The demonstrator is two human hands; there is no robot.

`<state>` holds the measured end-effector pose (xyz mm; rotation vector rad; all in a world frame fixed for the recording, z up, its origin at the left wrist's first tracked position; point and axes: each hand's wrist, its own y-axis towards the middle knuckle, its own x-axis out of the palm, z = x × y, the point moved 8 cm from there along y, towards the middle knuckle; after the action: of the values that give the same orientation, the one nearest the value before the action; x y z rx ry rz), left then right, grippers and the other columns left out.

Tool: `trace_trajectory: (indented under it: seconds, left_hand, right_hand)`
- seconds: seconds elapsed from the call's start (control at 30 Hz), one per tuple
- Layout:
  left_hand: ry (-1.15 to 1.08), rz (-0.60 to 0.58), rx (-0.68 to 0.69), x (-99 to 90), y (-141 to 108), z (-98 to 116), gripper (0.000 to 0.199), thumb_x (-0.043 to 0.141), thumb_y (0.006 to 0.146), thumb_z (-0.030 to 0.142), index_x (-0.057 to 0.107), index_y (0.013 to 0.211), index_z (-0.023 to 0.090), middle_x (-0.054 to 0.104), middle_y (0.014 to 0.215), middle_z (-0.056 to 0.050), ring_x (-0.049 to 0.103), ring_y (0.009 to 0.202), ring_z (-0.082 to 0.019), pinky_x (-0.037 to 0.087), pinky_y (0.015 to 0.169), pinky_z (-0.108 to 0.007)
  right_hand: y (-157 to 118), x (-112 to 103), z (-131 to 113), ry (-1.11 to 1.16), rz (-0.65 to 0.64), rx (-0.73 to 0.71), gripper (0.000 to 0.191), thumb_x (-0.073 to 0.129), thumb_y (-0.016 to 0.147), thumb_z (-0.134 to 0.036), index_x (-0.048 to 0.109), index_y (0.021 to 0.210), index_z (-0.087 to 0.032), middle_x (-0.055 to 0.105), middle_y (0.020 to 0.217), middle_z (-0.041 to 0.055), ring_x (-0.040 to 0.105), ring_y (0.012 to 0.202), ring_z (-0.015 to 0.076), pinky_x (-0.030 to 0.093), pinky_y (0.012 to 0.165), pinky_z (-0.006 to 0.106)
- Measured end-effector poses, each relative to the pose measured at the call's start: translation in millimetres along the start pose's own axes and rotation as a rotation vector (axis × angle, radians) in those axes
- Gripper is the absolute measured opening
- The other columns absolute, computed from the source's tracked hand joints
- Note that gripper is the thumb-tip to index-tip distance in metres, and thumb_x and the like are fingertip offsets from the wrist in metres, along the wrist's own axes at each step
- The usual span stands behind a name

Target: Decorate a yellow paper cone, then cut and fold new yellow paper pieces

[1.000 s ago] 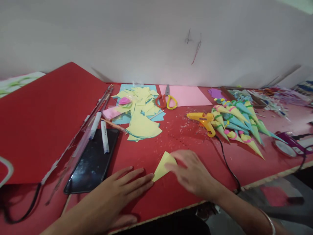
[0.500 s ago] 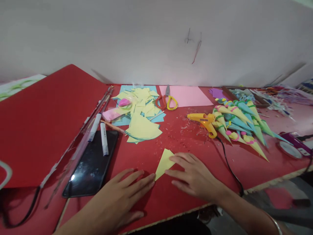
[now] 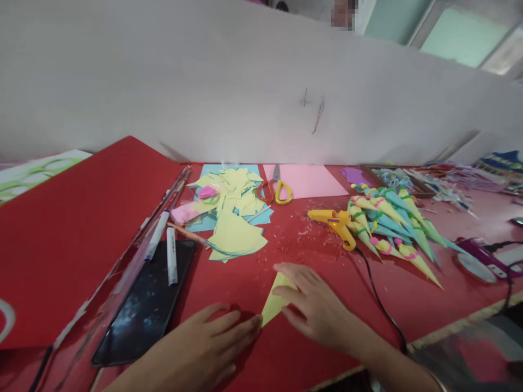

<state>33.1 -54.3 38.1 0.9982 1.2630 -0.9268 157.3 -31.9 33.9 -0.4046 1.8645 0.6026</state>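
A small folded piece of yellow paper (image 3: 273, 306) lies on the red tabletop (image 3: 229, 283) between my hands. My left hand (image 3: 208, 340) rests flat with fingers stretched, its fingertips at the paper's lower left corner. From the right, my right hand (image 3: 312, 305) lies over the paper with fingers apart, covering its right side. Just beyond sits a stack of yellow and blue fan-shaped paper pieces (image 3: 237, 234). To the right of it, a yellow hot glue gun (image 3: 337, 222) lies on its side with a small orange light showing.
Several yellow and blue paper cones (image 3: 392, 212) are heaped at right. Scissors (image 3: 277, 188) lie on pink paper (image 3: 314, 182). A phone (image 3: 143, 305) with a white marker (image 3: 172, 256) on it lies left, beside a red board (image 3: 81, 245). The glue gun's black cord (image 3: 376, 283) runs off the near edge.
The view has tilted up, so more of the wall and a background opening show. My right hand has shifted slightly across the yellow paper, its fingers covering the top edge.
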Motion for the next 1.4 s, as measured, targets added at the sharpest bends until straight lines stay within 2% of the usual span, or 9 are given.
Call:
trace_trajectory:
  seconds: [0.13, 0.2, 0.37, 0.47, 0.6, 0.77, 0.9, 1.17, 1.4]
  left_hand:
    - [-0.056, 0.012, 0.011, -3.6, 7.1, -1.2, 0.032, 0.041, 0.089, 0.030, 0.049, 0.120, 0.024, 0.064, 0.111, 0.004, 0.055, 0.094, -0.012, 0.034, 0.083, -0.026]
    - [-0.070, 0.023, 0.007, -2.0, 10.2, -4.0, 0.029, 0.042, 0.089, 0.028, 0.051, 0.116, 0.026, 0.065, 0.106, 0.004, 0.055, 0.088, -0.012, 0.035, 0.079, -0.026]
    - [-0.036, 0.042, 0.048, 10.0, 20.4, -4.8, 0.024, 0.050, 0.084, 0.022, 0.054, 0.107, 0.020, 0.064, 0.082, 0.005, 0.050, 0.066, -0.012, 0.035, 0.063, -0.028]
    - [-0.017, 0.100, 0.070, 11.7, 24.1, -3.3, 0.016, 0.050, 0.086, 0.023, 0.055, 0.101, 0.020, 0.063, 0.090, 0.004, 0.051, 0.068, -0.011, 0.035, 0.065, -0.028]
    - [0.003, 0.164, 0.075, 15.2, 21.6, -1.0, 0.011, 0.051, 0.086, 0.021, 0.056, 0.096, 0.020, 0.063, 0.096, 0.004, 0.051, 0.072, -0.011, 0.034, 0.068, -0.027]
    - [0.002, 0.179, 0.033, 19.1, 18.5, -0.9, 0.003, 0.055, 0.084, 0.023, 0.055, 0.086, 0.021, 0.062, 0.082, 0.006, 0.048, 0.066, -0.011, 0.032, 0.063, -0.029]
    - [0.019, 0.217, 0.097, 10.8, 18.9, 5.0, 0.013, 0.060, 0.080, 0.029, 0.052, 0.076, 0.020, 0.060, 0.081, 0.007, 0.044, 0.059, -0.010, 0.030, 0.054, -0.029]
    - [0.034, 0.231, 0.078, 3.7, 18.2, 7.2, 0.019, 0.065, 0.075, 0.027, 0.049, 0.071, 0.019, 0.056, 0.072, 0.007, 0.042, 0.058, -0.010, 0.028, 0.051, -0.028]
    - [0.045, 0.216, 0.036, 15.1, 18.6, 9.1, 0.013, 0.060, 0.079, 0.023, 0.048, 0.073, 0.020, 0.056, 0.070, 0.005, 0.042, 0.056, -0.011, 0.027, 0.050, -0.029]
  right_hand:
    - [12.5, 16.7, -8.3, 0.063, -0.181, -0.050, 0.043, 0.047, 0.079, -0.014, 0.051, 0.119, -0.030, 0.046, 0.132, 0.0033, 0.036, 0.124, 0.0178, 0.022, 0.105, 0.042]
    - [15.0, 18.1, -5.2, 0.082, -0.202, -0.012, 0.042, 0.048, 0.077, -0.014, 0.052, 0.117, -0.028, 0.049, 0.127, 0.0054, 0.042, 0.117, 0.0195, 0.025, 0.100, 0.044]
    - [15.4, 15.8, 0.5, 0.079, -0.181, 0.045, 0.045, 0.050, 0.072, -0.015, 0.051, 0.116, -0.026, 0.044, 0.131, 0.0080, 0.042, 0.114, 0.0239, 0.028, 0.094, 0.046]
    - [12.8, 15.5, 2.6, 0.056, -0.153, 0.036, 0.044, 0.050, 0.072, -0.015, 0.052, 0.114, -0.027, 0.042, 0.134, 0.0063, 0.037, 0.119, 0.0239, 0.023, 0.098, 0.046]
    - [8.0, 18.2, 4.2, 0.044, -0.121, 0.016, 0.043, 0.048, 0.075, -0.014, 0.051, 0.116, -0.027, 0.047, 0.130, 0.0063, 0.041, 0.116, 0.0224, 0.023, 0.098, 0.045]
    - [3.9, 19.2, -0.1, 0.081, -0.082, -0.032, 0.061, 0.046, 0.075, -0.015, 0.032, 0.133, -0.028, 0.047, 0.131, 0.0054, 0.042, 0.116, 0.0211, 0.017, 0.101, 0.045]
    - [1.7, 18.7, -3.3, 0.110, -0.035, -0.055, 0.070, 0.043, 0.070, -0.012, 0.022, 0.136, -0.020, 0.048, 0.130, 0.0083, 0.041, 0.119, 0.0218, 0.015, 0.103, 0.044]
    - [-8.6, 19.0, -4.4, 0.007, 0.064, -0.034, 0.055, 0.047, 0.072, -0.015, 0.038, 0.126, -0.018, 0.057, 0.116, 0.0090, 0.049, 0.106, 0.0258, 0.025, 0.094, 0.044]
    - [-0.8, 22.1, -8.2, 0.098, -0.009, -0.042, 0.030, 0.049, 0.074, -0.016, 0.051, 0.103, -0.023, 0.061, 0.095, 0.0022, 0.050, 0.087, 0.0204, 0.023, 0.086, 0.042]
